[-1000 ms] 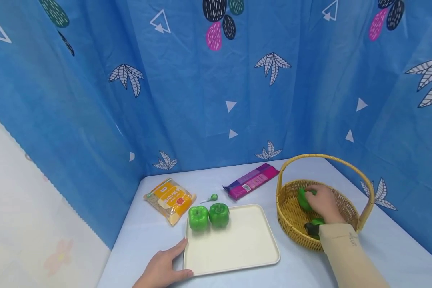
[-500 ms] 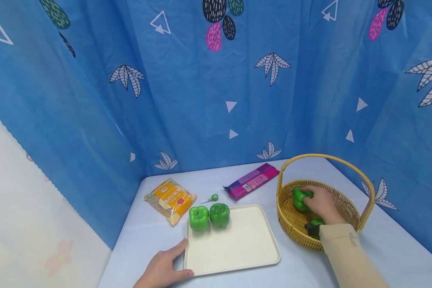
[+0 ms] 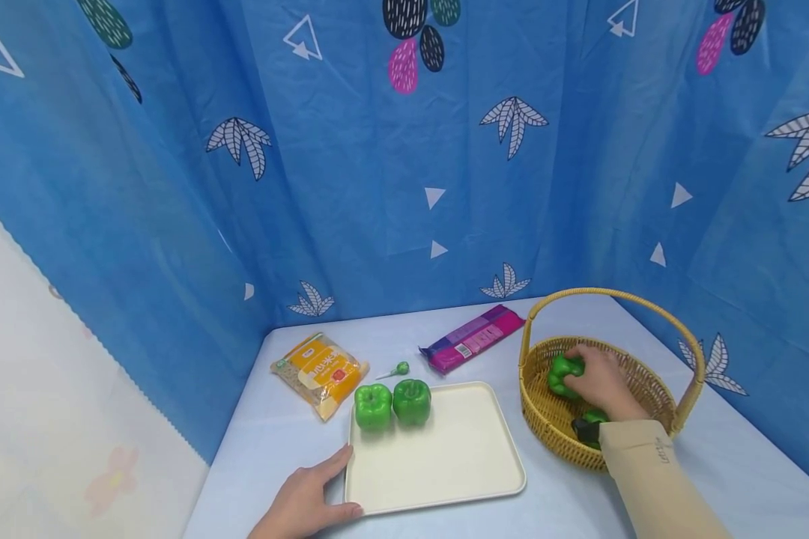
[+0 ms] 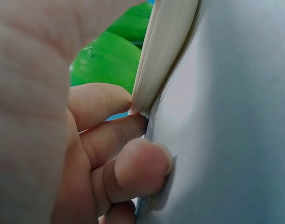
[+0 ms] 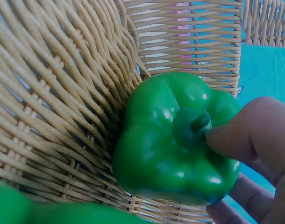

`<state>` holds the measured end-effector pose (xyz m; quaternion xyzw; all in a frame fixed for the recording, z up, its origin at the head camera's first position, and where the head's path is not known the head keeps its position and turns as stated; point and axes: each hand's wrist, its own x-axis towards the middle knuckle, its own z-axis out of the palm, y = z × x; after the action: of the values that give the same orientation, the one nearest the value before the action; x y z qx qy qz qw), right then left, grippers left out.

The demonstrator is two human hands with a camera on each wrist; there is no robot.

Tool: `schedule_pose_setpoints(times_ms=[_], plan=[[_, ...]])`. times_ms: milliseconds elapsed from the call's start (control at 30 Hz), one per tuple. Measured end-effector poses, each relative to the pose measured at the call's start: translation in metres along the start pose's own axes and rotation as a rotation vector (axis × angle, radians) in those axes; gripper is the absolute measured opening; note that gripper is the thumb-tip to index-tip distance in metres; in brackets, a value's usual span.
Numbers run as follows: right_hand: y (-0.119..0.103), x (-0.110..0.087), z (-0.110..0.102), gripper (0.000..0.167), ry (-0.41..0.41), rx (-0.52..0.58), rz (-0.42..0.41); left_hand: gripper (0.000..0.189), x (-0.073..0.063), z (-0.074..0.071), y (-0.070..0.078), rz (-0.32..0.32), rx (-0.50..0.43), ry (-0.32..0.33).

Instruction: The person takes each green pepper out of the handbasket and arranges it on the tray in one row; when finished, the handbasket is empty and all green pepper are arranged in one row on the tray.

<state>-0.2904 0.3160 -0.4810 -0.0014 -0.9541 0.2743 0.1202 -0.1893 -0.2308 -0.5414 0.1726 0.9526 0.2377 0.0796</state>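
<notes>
My right hand (image 3: 605, 380) is inside the yellow wicker basket (image 3: 544, 428), gripping a green bell pepper (image 3: 563, 374). In the right wrist view the thumb presses beside the stem of this bell pepper (image 5: 156, 135), with fingers curled at its far side. Another green pepper (image 3: 595, 415) lies lower in the basket, partly hidden by the wrist. My left hand (image 3: 303, 495) touches the left edge of a cream tray (image 3: 438, 471), thumb and index finger spread apart. Two green bell peppers, a lighter one (image 3: 373, 409) and a darker one (image 3: 412, 404), stand at the tray's back left corner.
Behind the tray lie an orange bag of grain (image 3: 320, 374), a small green-headed stick (image 3: 401, 368) and a purple-pink packet (image 3: 473, 338). The basket's tall handle (image 3: 607, 290) arches over the right hand. A blue curtain (image 3: 377, 172) hangs behind the table.
The right hand's bell pepper has turned and shifted slightly left inside the basket, showing more of its side. The left hand and the tray have stayed in place.
</notes>
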Motion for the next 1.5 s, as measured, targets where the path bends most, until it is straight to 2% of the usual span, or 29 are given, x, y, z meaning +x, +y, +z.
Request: schedule_pose_setpoints(times_ms=[500,833,1167,1300,1500], plan=[[0.0003,0.0016,-0.0021,0.043,-0.025,0.009,0.015,0.107,-0.0005,0.001,-0.002,0.006,0.013,0.011],[-0.0026,0.0008,-0.002,0.044,-0.003,-0.009,0.022,0.107,-0.0015,-0.0008,0.0014,0.02,0.021,0.016],[-0.0036,0.0005,-0.006,0.057,-0.078,0.052,0.095,0.107,0.0001,-0.0002,-0.0005,0.021,0.013,0.009],[-0.0023,0.0004,-0.0054,0.056,-0.053,0.059,0.102,0.108,0.0,-0.0007,-0.0003,0.018,0.006,0.005],[-0.0028,-0.0009,-0.0036,0.038,0.042,0.121,0.036,0.107,-0.0005,0.0,-0.0012,0.029,0.015,0.016]])
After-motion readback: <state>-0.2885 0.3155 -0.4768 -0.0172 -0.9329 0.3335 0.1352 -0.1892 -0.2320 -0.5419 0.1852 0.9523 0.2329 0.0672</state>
